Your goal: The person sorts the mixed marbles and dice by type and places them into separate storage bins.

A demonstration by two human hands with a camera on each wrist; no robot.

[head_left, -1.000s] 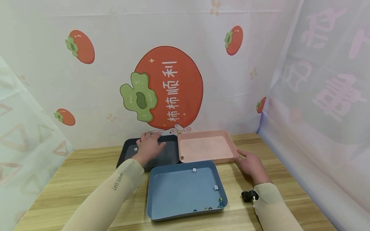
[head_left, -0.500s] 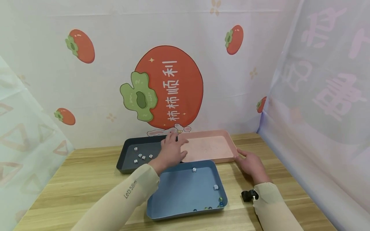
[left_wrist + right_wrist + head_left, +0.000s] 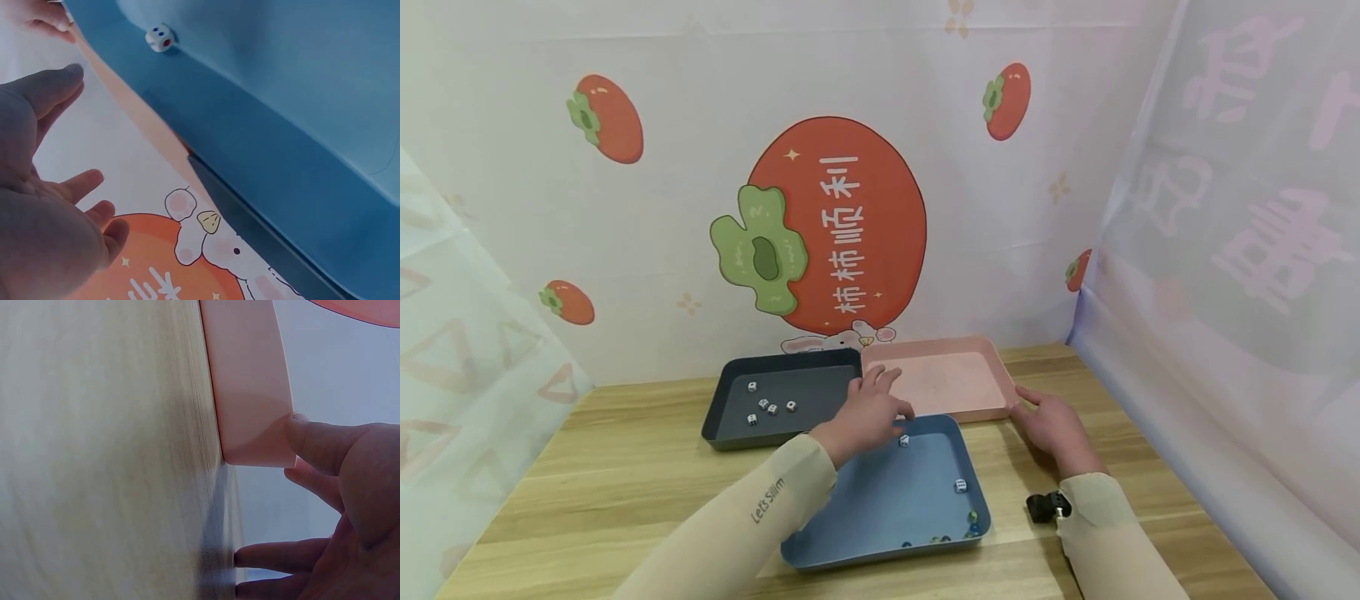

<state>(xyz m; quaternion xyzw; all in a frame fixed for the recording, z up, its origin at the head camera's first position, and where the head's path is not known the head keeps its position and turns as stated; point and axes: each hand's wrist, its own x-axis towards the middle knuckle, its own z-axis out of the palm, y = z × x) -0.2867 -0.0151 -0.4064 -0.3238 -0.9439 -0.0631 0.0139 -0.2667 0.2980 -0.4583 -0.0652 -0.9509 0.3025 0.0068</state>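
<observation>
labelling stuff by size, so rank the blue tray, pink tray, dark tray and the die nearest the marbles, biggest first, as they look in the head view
1. Blue tray, clearly largest
2. Pink tray and dark tray: too alike to rank
3. Die, by far the smallest

Behind the wooden table [image 3: 572,483] hangs a white cloth [image 3: 662,217] printed with a large orange persimmon [image 3: 891,225], 4 small persimmons [image 3: 613,118] and a rabbit [image 3: 841,341]. White lettering [image 3: 842,237] crosses the large orange persimmon. A sheet [image 3: 1195,292] with pale pink lettering [image 3: 1281,246] hangs on the right, a curtain [image 3: 482,267] with faint triangles [image 3: 445,358] on the left.
</observation>
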